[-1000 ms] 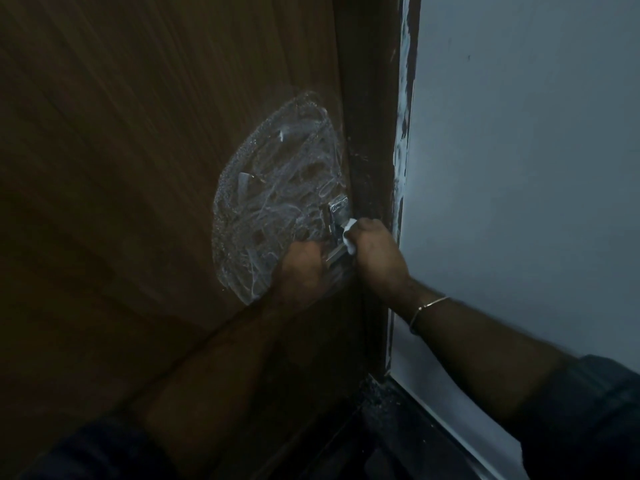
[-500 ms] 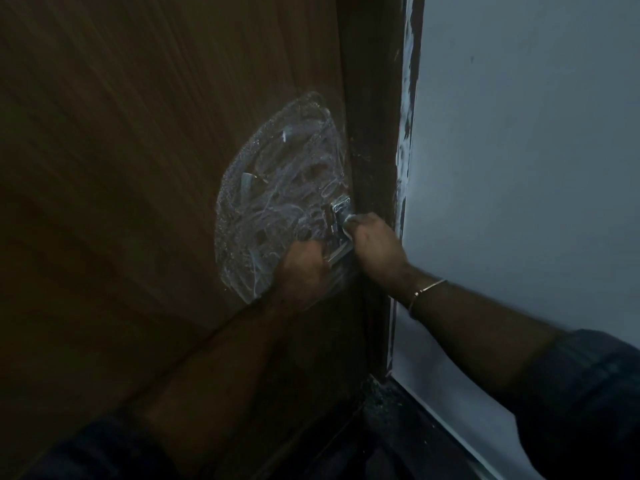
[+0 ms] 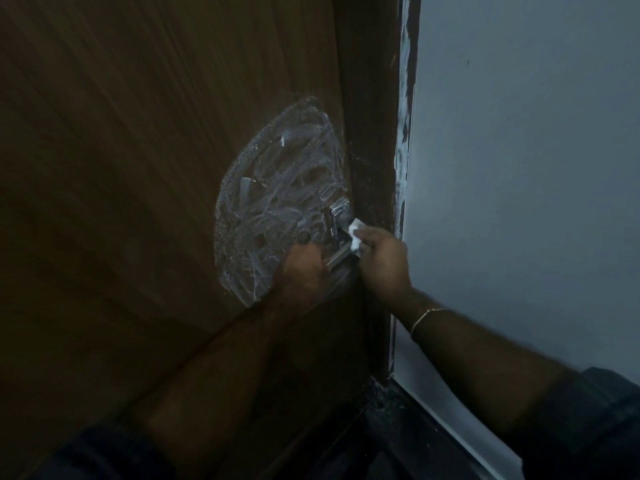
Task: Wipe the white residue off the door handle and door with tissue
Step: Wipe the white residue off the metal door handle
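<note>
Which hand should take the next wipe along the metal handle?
The right hand, probably. It already pinches the tissue right against the door handle. The left hand grips the handle's lower end and carries no tissue; white residue remains on the door beside it.

Brown door (image 3: 138,202), white swirled residue (image 3: 277,202)

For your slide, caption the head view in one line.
Right hand wipes metal door handle with tissue; left hand grips handle; white residue smears door.
</note>
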Motion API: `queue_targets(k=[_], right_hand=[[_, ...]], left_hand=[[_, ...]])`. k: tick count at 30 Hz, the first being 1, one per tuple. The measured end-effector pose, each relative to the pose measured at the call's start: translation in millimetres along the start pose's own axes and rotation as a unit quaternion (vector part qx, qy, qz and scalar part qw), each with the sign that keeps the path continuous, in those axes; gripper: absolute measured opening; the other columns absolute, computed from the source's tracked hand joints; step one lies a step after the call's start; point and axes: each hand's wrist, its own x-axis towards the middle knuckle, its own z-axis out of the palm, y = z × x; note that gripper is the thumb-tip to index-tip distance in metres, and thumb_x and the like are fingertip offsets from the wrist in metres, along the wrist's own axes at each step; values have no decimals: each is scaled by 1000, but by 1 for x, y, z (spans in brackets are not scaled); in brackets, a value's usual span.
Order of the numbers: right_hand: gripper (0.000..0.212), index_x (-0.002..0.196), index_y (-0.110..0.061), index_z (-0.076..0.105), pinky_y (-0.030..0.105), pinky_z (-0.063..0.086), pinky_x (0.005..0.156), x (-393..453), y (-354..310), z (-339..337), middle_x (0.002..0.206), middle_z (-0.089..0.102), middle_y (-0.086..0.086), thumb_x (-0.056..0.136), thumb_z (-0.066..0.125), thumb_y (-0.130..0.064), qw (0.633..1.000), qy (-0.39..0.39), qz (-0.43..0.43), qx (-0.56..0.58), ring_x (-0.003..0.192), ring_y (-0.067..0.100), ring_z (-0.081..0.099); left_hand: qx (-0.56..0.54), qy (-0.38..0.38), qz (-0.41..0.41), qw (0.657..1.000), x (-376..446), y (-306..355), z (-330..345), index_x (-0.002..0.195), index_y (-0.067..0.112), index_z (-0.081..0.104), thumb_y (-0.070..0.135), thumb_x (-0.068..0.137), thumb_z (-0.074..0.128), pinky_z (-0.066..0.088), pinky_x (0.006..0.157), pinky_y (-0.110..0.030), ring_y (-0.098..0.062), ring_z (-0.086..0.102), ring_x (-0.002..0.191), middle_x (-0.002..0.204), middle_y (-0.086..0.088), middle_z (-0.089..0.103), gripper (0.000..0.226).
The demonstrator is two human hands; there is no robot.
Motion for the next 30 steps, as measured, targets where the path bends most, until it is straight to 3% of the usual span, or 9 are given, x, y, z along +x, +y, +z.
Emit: queue_targets(k=[1,3,6,9,13,19,23,26,30], right_hand=[[30,116,-2,70,-3,39,88,0,0,3,120,69,11,87,62,5,993,39,78,84,107,16,65],[32,117,-8,70,5,51,78,-1,-3,13,113,72,6,88,64,1,946,75,218,227,95,9,67],[38,120,-9,67,21,58,63,0,1,20,96,76,3,88,58,9,832,69,346,428,79,15,74],[38,130,-10,61,27,58,76,-1,8,20,112,73,11,98,46,3,719,2,385,579,98,23,72],[33,131,-5,54,30,53,89,-3,9,25,133,59,19,103,37,-3,644,-25,415,643,113,26,61],[40,144,2,39,41,34,115,-19,-8,33,140,49,25,104,34,-2,610,-33,415,674,131,34,47],[38,140,2,43,43,29,118,-30,-14,38,131,54,24,104,33,-2,609,-52,424,668,117,31,54],[37,138,1,45,44,31,117,-35,-18,39,129,56,22,104,32,-1,623,-66,422,655,107,28,57],[42,144,5,38,46,35,113,-24,-19,30,144,44,27,103,31,2,619,-35,410,669,132,37,45]], left_hand=[[3,-1,-1,1000,0,1,-1,97,13,62,30,91,57,49,67,-31,-17,59,81,90,-2,62,18],[1,-8,-9,1000,0,3,-2,95,13,62,28,90,58,49,68,-32,-19,61,82,88,-2,62,17],[-2,-21,-25,999,2,5,-3,95,13,63,23,91,60,49,66,-29,-16,61,79,85,-1,62,12],[13,-12,-15,1000,2,7,-3,100,9,66,18,93,58,48,67,-28,-18,62,81,89,-5,66,13],[14,-1,-6,1000,1,8,-2,102,9,68,16,93,58,42,66,-26,-21,64,83,91,-7,67,14],[-3,35,17,999,1,2,3,95,10,68,19,93,59,31,55,-13,-10,54,69,85,-3,67,13],[9,54,32,998,2,-5,6,95,5,69,20,93,59,33,66,-12,-23,65,83,89,-7,69,18],[-7,69,52,996,2,-5,5,94,4,71,14,88,65,35,60,1,-4,52,61,79,0,63,12],[-15,48,35,998,0,-8,7,97,13,68,20,91,63,32,56,-10,-4,55,71,88,1,67,9]])
